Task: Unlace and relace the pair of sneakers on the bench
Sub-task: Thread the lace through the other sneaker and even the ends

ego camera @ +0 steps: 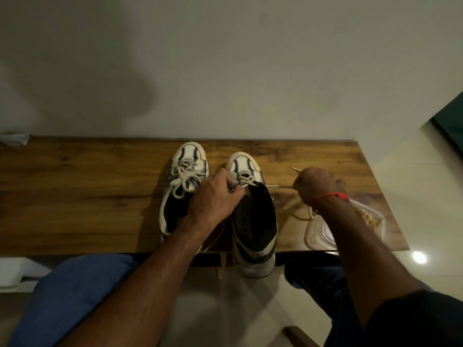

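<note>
The bench (87, 196) is seen to be of grained wood with a dull sheen. The sneakers (184, 186) are faced in smooth white material, with woven cloth laces (183, 180). A clear, glossy plastic container (319, 236) and polished floor tiles (413, 221) are noted.

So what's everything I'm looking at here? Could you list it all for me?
sneakers: two, white with black lining; left sneaker on the bench, tied; right sneaker partly laced, heel over the near edge
lace: one, off-white, running from the right sneaker to the right hand
bench: one, brown wood, against the wall
plastic container: one, clear, right end of the bench
crumpled paper: one, white, far left of the bench
left hand: holds the right sneaker by its lacing
right hand: pinches the lace; red thread on the wrist
</note>
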The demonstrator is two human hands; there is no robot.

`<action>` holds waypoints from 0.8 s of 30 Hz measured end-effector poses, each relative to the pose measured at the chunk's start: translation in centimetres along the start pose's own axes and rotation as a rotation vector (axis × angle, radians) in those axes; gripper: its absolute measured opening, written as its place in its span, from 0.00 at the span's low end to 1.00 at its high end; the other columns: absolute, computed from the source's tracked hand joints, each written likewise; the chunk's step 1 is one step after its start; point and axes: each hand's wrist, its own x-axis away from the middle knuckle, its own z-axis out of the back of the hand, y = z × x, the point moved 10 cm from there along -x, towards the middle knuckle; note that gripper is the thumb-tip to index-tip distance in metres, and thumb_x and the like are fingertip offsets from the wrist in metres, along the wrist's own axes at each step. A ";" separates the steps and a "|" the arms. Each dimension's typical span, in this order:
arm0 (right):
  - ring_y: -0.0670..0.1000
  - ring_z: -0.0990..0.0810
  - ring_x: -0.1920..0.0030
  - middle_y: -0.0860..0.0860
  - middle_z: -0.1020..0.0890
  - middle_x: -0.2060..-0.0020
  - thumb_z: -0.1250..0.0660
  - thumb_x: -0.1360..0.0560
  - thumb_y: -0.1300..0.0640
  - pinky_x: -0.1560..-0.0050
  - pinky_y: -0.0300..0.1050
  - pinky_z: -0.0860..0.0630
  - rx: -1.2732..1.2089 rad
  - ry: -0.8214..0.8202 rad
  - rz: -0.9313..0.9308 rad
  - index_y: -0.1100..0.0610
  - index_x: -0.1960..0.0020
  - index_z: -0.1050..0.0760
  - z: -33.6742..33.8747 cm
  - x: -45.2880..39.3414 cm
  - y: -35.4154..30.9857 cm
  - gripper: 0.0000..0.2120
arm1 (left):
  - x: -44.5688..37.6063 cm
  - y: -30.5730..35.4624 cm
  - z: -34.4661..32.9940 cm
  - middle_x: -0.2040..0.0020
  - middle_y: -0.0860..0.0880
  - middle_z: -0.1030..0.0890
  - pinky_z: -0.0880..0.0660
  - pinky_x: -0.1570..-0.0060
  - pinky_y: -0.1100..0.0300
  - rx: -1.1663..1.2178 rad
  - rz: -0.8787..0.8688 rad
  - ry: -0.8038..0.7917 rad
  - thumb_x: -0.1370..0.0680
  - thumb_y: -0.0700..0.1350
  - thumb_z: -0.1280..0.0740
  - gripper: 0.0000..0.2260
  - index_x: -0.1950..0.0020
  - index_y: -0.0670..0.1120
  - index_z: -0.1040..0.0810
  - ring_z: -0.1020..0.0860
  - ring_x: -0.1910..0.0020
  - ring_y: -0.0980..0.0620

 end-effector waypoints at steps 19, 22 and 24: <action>0.47 0.19 0.51 0.47 0.17 0.56 0.33 0.21 0.51 0.53 0.43 0.26 -0.580 -0.192 0.214 0.52 0.46 0.20 -1.6 1.5 -5.2 0.07 | -0.2 -1.7 1.1 0.57 0.52 0.18 0.26 0.72 0.64 0.161 0.113 0.019 0.17 0.47 0.35 0.03 0.48 0.50 0.23 0.18 0.65 0.56; 0.50 0.17 0.50 0.50 0.14 0.54 0.32 0.22 0.52 0.50 0.48 0.22 -1.087 -0.122 0.092 0.56 0.48 0.20 -0.9 1.6 -5.0 0.08 | -0.3 -1.0 1.1 0.50 0.52 0.17 0.22 0.61 0.62 0.557 0.180 0.072 0.16 0.47 0.36 0.05 0.43 0.49 0.22 0.17 0.54 0.56; 0.54 0.16 0.52 0.54 0.14 0.56 0.30 0.23 0.57 0.47 0.53 0.20 -1.425 -0.101 0.032 0.59 0.49 0.23 -0.8 2.0 -5.8 0.06 | -0.4 0.1 2.1 0.49 0.52 0.15 0.21 0.59 0.65 0.794 0.160 0.160 0.17 0.43 0.35 0.06 0.42 0.47 0.21 0.16 0.52 0.57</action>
